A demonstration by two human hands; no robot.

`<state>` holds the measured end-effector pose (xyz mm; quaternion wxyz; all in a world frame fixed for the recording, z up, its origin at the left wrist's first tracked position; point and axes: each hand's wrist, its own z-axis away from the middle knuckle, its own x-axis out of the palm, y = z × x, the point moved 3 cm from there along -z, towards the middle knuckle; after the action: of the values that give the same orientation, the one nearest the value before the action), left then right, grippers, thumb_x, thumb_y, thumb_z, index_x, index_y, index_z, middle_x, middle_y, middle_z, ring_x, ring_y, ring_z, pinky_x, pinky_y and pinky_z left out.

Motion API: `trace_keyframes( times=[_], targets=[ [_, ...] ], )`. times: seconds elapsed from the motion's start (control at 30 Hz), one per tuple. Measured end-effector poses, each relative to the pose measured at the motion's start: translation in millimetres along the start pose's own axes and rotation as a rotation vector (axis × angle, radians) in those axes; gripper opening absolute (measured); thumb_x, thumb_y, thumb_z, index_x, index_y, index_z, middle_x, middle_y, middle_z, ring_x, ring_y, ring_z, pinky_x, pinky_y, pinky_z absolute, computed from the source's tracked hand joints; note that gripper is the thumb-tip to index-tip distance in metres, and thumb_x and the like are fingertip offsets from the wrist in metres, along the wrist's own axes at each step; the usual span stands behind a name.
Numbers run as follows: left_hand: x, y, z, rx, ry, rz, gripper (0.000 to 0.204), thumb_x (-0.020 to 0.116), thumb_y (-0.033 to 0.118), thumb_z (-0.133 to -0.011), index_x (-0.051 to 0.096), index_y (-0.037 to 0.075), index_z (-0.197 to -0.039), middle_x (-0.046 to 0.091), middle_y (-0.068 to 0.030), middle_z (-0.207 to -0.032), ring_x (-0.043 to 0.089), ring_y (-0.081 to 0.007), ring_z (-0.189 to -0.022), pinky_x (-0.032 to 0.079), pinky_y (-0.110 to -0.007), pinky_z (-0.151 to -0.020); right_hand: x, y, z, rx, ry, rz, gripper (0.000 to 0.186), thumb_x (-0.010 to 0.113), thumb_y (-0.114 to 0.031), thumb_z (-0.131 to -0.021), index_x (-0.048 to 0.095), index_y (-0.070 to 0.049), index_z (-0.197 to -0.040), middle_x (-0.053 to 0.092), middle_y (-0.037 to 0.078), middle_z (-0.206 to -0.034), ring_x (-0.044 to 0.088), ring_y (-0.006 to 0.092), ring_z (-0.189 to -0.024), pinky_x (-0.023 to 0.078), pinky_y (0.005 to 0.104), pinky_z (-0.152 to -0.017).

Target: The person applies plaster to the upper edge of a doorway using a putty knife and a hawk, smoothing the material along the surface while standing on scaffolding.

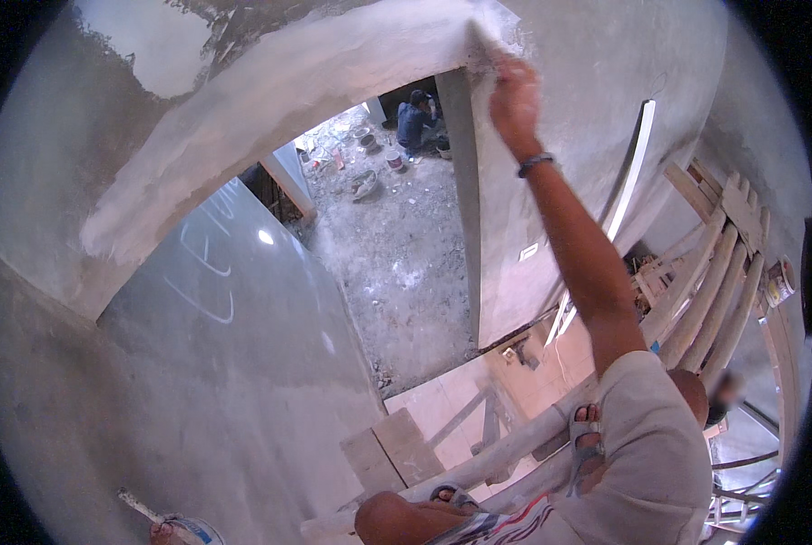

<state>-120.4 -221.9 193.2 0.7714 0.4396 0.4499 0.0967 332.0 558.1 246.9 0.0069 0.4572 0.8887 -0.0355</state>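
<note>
My right hand [515,102], a dark band on its wrist, reaches up to the top right corner of a wall opening. Its fingers close on a small hand tool [484,44], smeared by motion, so its exact kind is unclear. The tool is at the pale, freshly coated band [270,95] along the opening's upper edge. At the lower left, part of my left hand [162,534] shows, closed at the rim of a white tub [197,529] with a blue mark. A stick-like tool [137,505] with a whitish end juts up beside it; most of this hand is cut off.
Wooden poles [460,477] lie under my sandalled feet, high above a tiled floor [442,400]. Through the opening, a person [415,120] crouches among buckets [394,160] on rough ground. More poles [710,291] and a white tube [633,168] stand at the right.
</note>
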Motion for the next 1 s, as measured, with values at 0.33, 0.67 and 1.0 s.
trace_keyframes(
  times=[0.33, 0.67, 1.0],
  targets=[
    [34.0, 24.1, 10.6, 0.036, -0.019, 0.008, 0.025, 0.044, 0.021, -0.092, 0.053, 0.008, -0.112, 0.059, -0.0083, -0.110, 0.054, -0.0227, -0.101, 0.040, -0.038, -0.097, -26.6, -5.4, 19.5, 0.122, -0.110, -0.207, 0.047, 0.050, 0.003, -0.081, 0.057, -0.018, -0.123, 0.058, 0.010, -0.116, 0.054, 0.0279, -0.107, 0.040, 0.0403, -0.094],
    [80.1, 49.1, -7.7, 0.110, -0.151, 0.045, 0.037, 0.065, 0.026, -0.079, 0.057, 0.000, -0.104, 0.060, -0.0153, -0.102, 0.058, -0.0218, -0.091, 0.047, -0.035, -0.081, -13.9, 36.1, -61.9, -0.447, -0.230, -0.094, 0.046, 0.058, -0.003, -0.084, 0.055, -0.024, -0.125, 0.054, 0.005, -0.128, 0.051, 0.0261, -0.116, 0.045, 0.0393, -0.092],
    [153.5, 95.5, -20.4, -0.014, -0.294, 0.292, 0.058, 0.084, 0.032, -0.056, 0.061, -0.001, -0.098, 0.064, -0.0092, -0.089, 0.062, -0.0177, -0.077, 0.053, -0.030, -0.062, -30.0, 29.8, 81.5, -0.006, -0.463, -0.273, 0.053, 0.053, 0.006, -0.080, 0.052, -0.017, -0.127, 0.057, 0.010, -0.119, 0.052, 0.0281, -0.112, 0.044, 0.0405, -0.090]
  ],
)
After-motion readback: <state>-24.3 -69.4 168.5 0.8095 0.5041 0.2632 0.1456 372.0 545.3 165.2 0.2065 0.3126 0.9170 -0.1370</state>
